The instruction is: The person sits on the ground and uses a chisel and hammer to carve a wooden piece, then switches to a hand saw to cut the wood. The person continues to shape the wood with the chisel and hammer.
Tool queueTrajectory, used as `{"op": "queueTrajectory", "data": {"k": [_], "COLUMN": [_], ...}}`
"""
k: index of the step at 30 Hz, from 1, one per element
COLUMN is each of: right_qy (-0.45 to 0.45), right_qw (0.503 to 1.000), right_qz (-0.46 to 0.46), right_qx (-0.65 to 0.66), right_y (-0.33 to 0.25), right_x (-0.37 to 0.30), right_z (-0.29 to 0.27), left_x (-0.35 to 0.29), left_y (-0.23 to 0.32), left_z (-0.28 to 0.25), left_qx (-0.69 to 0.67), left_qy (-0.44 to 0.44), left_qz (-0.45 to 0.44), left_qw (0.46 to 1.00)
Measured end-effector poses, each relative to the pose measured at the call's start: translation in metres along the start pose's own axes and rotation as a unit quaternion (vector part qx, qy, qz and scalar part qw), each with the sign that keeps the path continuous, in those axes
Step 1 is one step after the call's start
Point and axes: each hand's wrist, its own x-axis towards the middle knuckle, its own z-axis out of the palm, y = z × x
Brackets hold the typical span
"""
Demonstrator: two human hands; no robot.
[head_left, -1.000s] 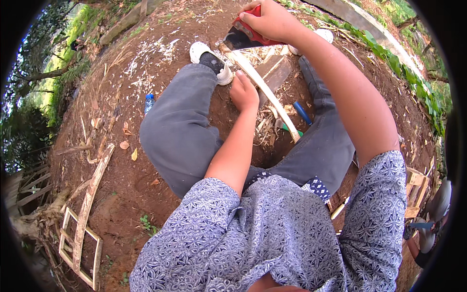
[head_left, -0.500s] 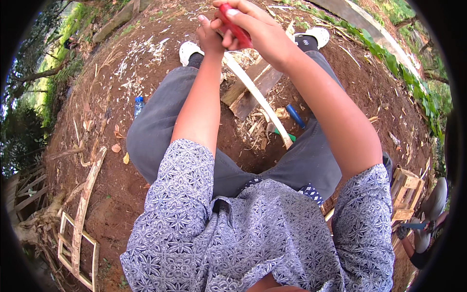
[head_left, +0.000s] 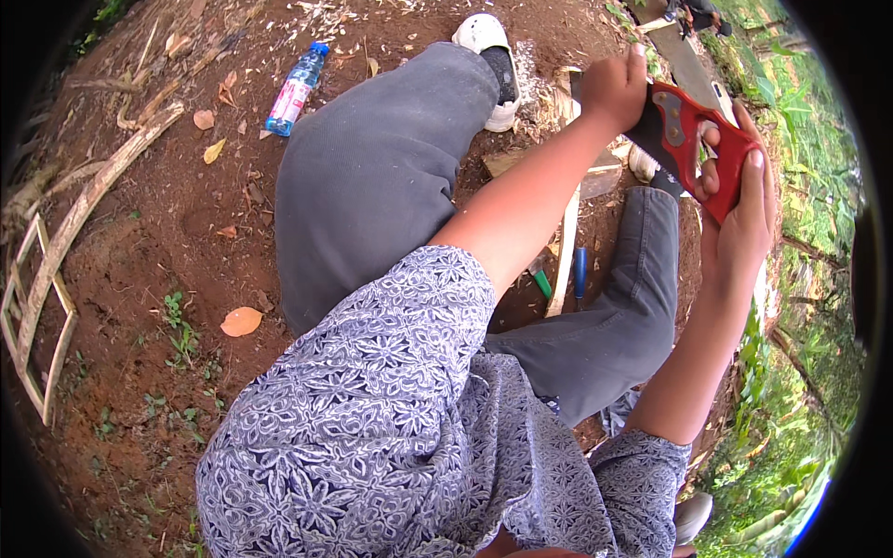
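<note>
A hand saw (head_left: 692, 139) with a red handle and a dark blade is held up at the upper right. My right hand (head_left: 744, 191) grips its handle, with fingertips showing through the opening. My left hand (head_left: 612, 96) is closed at the blade, its thumb pointing up; the fingers' underside is hidden. Below my hands a pale, narrow wood strip (head_left: 566, 242) runs down between my legs. Near its lower end are a green-handled tool (head_left: 540, 278) and a blue-handled tool (head_left: 580, 268). A short board (head_left: 600, 177) lies partly hidden behind my left forearm.
A water bottle (head_left: 298, 88) with a blue cap lies on the soil beyond my left knee. At far left a long wood piece (head_left: 93, 206) rests across a wooden frame (head_left: 67, 339). Another person (head_left: 698, 15) shows at the top right. Greenery (head_left: 791, 372) fills the right side.
The view has swung right, so the bottle and wooden frame look different in place. The saw and both hands have shifted right, and its dark blade now shows.
</note>
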Motion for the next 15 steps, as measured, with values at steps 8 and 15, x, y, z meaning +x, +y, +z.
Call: {"op": "queueTrajectory", "data": {"k": [8, 15], "right_qy": [-0.004, 0.023], "right_qw": [0.992, 0.990], "right_qz": [-0.047, -0.028], "right_qx": [-0.118, -0.134], "right_y": [0.003, 0.017], "right_x": [0.013, -0.016], "right_z": [0.027, 0.024], "left_x": [0.013, -0.007], "left_y": [-0.017, -0.015], "left_z": [-0.010, -0.016], "left_qx": [-0.045, -0.060], "left_qy": [0.014, 0.008], "left_qz": [0.017, 0.039], "left_qw": [0.999, 0.997]}}
